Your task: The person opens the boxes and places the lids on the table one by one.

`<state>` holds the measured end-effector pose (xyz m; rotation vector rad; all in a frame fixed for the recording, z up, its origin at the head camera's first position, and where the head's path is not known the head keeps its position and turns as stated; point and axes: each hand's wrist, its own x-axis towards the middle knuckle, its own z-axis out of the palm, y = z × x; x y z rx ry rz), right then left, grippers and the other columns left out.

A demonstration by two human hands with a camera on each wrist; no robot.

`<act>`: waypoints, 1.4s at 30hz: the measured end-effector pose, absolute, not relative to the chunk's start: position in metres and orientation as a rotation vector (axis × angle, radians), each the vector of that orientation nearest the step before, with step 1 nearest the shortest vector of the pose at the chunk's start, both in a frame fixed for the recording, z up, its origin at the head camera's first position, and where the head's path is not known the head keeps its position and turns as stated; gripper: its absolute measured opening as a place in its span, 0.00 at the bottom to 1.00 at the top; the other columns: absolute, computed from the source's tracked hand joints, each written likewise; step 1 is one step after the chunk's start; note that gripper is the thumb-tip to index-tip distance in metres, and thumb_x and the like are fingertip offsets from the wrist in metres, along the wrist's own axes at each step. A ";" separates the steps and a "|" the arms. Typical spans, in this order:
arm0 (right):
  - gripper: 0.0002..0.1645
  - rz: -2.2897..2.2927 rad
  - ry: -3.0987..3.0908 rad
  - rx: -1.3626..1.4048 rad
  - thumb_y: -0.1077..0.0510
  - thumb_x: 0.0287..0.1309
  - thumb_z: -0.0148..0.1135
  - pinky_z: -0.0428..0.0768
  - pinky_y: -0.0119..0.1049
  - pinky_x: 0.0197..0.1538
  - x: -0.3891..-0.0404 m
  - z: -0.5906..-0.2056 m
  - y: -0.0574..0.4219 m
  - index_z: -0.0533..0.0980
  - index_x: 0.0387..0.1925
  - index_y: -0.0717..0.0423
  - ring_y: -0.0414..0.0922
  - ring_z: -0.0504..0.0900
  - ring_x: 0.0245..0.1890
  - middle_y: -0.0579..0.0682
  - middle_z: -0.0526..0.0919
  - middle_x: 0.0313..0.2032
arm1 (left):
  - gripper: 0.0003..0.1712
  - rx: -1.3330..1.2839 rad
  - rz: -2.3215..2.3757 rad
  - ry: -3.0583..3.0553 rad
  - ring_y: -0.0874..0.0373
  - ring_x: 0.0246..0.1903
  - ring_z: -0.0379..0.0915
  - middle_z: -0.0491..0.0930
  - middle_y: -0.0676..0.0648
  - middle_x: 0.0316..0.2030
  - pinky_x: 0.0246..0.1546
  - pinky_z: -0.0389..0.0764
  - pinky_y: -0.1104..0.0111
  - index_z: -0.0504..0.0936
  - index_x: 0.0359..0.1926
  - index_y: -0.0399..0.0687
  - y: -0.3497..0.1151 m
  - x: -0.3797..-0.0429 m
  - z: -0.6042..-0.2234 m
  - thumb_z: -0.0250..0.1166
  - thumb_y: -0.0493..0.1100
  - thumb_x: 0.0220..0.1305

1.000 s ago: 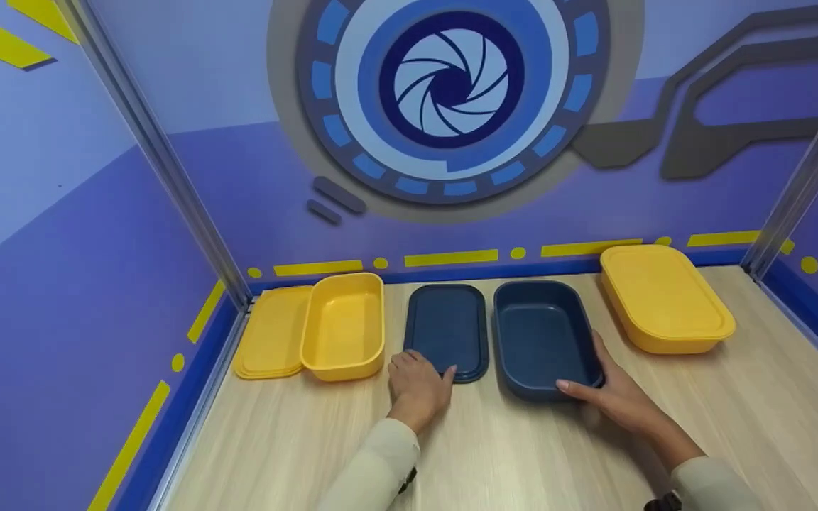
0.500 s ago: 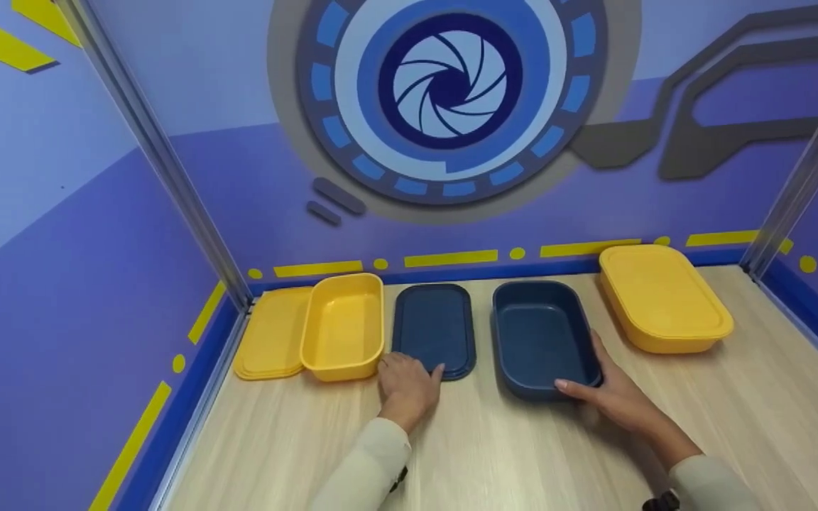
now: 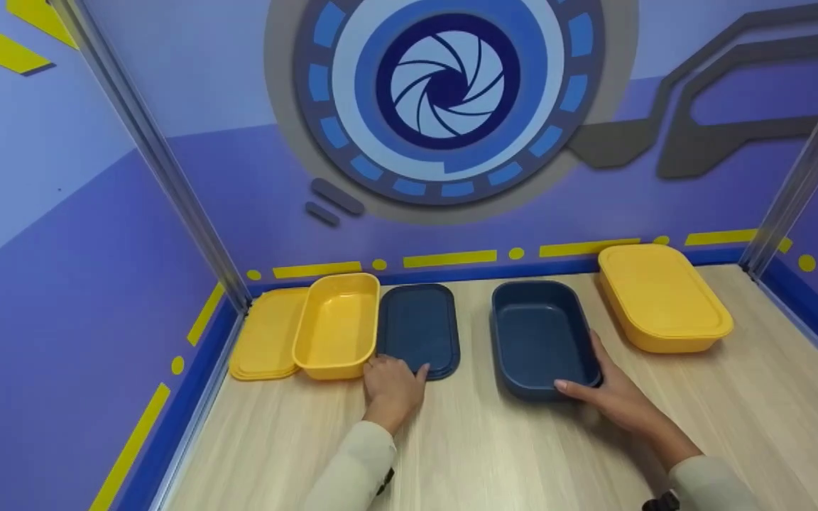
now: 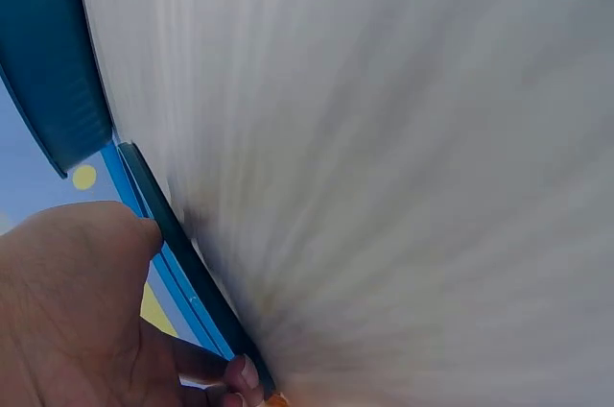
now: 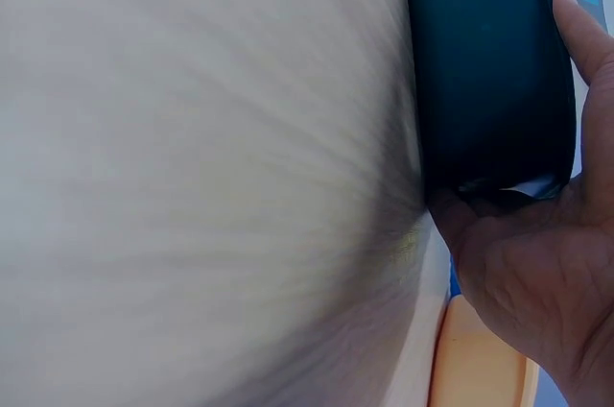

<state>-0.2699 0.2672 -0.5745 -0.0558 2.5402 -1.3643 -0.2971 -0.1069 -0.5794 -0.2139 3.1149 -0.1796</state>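
My left hand (image 3: 391,389) holds the front edge of a dark blue lid (image 3: 420,323) lying flat on the table. In the left wrist view, its thumb and fingertips meet the rim of the lid (image 4: 192,263). My right hand (image 3: 618,394) grips the front right corner of a dark blue food container (image 3: 540,341), thumb over the rim and fingers along the outer side. That container stands upright with nothing in it. Close against the lid's left side is an uncovered yellow food container (image 3: 339,323), whose front right corner my left fingers reach.
Yellow lids (image 3: 267,333) lie stacked at the far left, partly under the open yellow container's edge. A lidded yellow container (image 3: 664,298) stands at the back right. Printed panels wall the table (image 3: 480,447) at the back and sides.
My left hand has slid the dark blue lid leftward along the table, up to the yellow container. The right hand and its dark blue container have stayed nearly still.
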 end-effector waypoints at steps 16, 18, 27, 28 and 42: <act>0.77 -1.363 2.535 -0.038 0.32 0.64 0.70 0.48 0.74 0.81 -0.267 -0.572 0.270 0.19 0.84 0.37 0.70 0.42 0.85 0.64 0.30 0.87 | 0.56 -0.187 -0.047 3.192 0.41 0.52 0.87 0.89 0.31 0.51 0.56 0.83 0.53 0.77 0.64 0.18 -0.109 -0.290 -0.576 0.54 0.75 0.75; 0.77 -1.359 2.536 -0.037 0.32 0.64 0.70 0.48 0.74 0.81 -0.268 -0.573 0.270 0.19 0.84 0.36 0.70 0.43 0.85 0.64 0.30 0.87 | 0.56 -0.174 -0.018 3.212 0.40 0.52 0.87 0.89 0.31 0.51 0.56 0.83 0.53 0.77 0.64 0.19 -0.109 -0.286 -0.574 0.54 0.75 0.75; 0.77 -1.361 2.550 -0.082 0.29 0.62 0.70 0.54 0.72 0.81 -0.279 -0.574 0.251 0.21 0.85 0.31 0.67 0.47 0.85 0.61 0.34 0.88 | 0.41 0.105 0.420 3.269 0.36 0.59 0.84 0.86 0.30 0.58 0.62 0.83 0.47 0.78 0.68 0.32 -0.108 -0.276 -0.572 0.64 0.64 0.74; 0.77 -1.367 2.550 -0.088 0.29 0.62 0.71 0.53 0.72 0.81 -0.282 -0.574 0.247 0.22 0.85 0.31 0.67 0.47 0.86 0.60 0.34 0.88 | 0.40 0.151 0.504 3.258 0.35 0.59 0.84 0.85 0.30 0.59 0.63 0.83 0.46 0.79 0.68 0.32 -0.108 -0.276 -0.573 0.64 0.63 0.74; 0.74 -1.448 2.556 -0.179 0.32 0.62 0.72 0.50 0.69 0.83 -0.325 -0.578 0.208 0.29 0.87 0.37 0.65 0.46 0.87 0.58 0.37 0.88 | 0.26 0.288 0.841 3.130 0.39 0.55 0.85 0.86 0.35 0.54 0.58 0.85 0.46 0.84 0.59 0.37 -0.112 -0.278 -0.575 0.63 0.54 0.78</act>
